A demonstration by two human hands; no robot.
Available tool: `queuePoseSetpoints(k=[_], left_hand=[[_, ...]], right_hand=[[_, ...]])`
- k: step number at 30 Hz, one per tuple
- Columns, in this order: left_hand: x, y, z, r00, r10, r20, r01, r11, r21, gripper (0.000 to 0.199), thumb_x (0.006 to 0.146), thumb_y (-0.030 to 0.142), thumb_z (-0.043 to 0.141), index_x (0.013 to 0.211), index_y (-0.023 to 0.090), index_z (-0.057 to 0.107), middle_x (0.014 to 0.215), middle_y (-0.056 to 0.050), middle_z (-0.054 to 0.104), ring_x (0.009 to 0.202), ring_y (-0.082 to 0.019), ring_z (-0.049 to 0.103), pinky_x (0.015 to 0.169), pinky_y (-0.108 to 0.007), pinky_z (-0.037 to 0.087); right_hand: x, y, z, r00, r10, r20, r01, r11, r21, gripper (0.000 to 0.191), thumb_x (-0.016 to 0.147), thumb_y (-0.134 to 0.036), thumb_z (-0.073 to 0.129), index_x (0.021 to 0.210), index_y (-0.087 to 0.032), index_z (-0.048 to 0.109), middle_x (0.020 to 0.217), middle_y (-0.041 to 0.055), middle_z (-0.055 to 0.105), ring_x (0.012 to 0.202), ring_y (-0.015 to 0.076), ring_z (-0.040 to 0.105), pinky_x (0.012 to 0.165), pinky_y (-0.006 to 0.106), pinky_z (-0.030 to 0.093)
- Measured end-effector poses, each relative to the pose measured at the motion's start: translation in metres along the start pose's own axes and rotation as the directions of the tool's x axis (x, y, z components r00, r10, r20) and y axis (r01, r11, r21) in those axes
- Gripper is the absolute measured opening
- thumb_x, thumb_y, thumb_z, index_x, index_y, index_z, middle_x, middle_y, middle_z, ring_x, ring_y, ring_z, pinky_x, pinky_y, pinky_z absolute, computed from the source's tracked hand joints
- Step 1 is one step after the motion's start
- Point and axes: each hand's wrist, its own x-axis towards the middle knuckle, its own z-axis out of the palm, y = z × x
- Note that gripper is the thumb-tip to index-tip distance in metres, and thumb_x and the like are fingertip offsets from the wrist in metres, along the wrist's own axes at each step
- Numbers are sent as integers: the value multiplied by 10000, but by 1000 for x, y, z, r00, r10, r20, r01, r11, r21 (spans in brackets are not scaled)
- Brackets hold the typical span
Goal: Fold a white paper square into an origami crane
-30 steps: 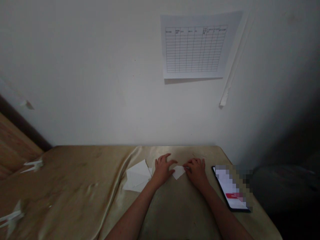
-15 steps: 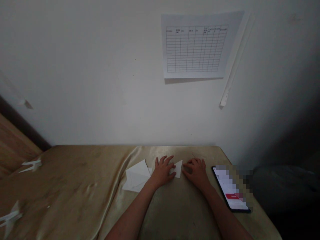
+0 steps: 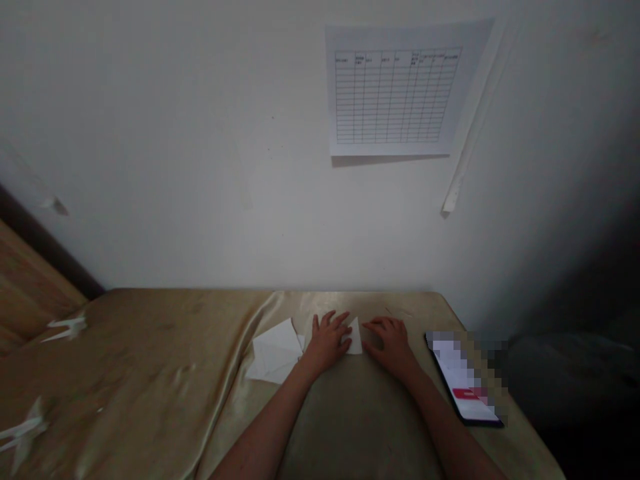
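A small folded piece of white paper lies on the cloth-covered table between my hands. My left hand rests at the paper's left side, its fingers spread and the fingertips over that edge. Close to the right edge is my right hand, with thumb and forefinger apart and pointing at the paper. Whether its fingertips touch the paper I cannot tell. Several loose white sheets overlap one another left of my left wrist, partly behind the forearm.
A phone with a lit screen lies to the right, its edge partly blurred. White folded paper figures sit at the far left on the wrinkled gold cloth. On the wall behind hangs a printed table sheet.
The small paper looks narrower, its pointed top now further left. My right hand has shifted slightly left. My left hand has hardly moved, and the view has tilted a little.
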Motion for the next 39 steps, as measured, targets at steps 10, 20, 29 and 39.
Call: queuePoseSetpoints(k=[10,20,29,39], left_hand=[[4,-12,-1,997,63,49,-58,994,-93,402,897,307,613,1294,343,557,1340,-5,637,1459,-253,305,1174,-661,71],[-1,-3,-9,999,37,-7,-37,999,1,335,894,392,631,1227,419,648,1324,-1,623,1326,-312,399,1146,-707,14],[-2,-2,-7,1000,-20,-24,21,1000,15,351,877,366,648,1219,442,650,1389,10,554,1321,-309,379,1152,-673,101],[-2,1,-8,996,-22,-91,25,999,34,315,869,396,662,1182,418,688,1186,-20,621,1225,-301,435,1155,-626,121]], right_hand=[[0,3,-1,999,25,-22,-25,1000,9,373,867,-413,596,1221,-307,653,1210,71,646,1209,277,489,1100,517,259],[1,11,0,998,49,-31,-49,999,18,334,873,-416,585,1174,-306,675,1187,52,672,1193,268,500,1086,507,256],[-1,1,-9,999,-49,9,48,993,105,351,798,-410,691,1134,-309,698,1186,34,677,1180,247,497,1079,441,294],[-4,-9,-10,991,-102,92,90,987,130,295,798,-408,702,1079,-321,720,1183,33,689,1198,264,504,1144,529,179]])
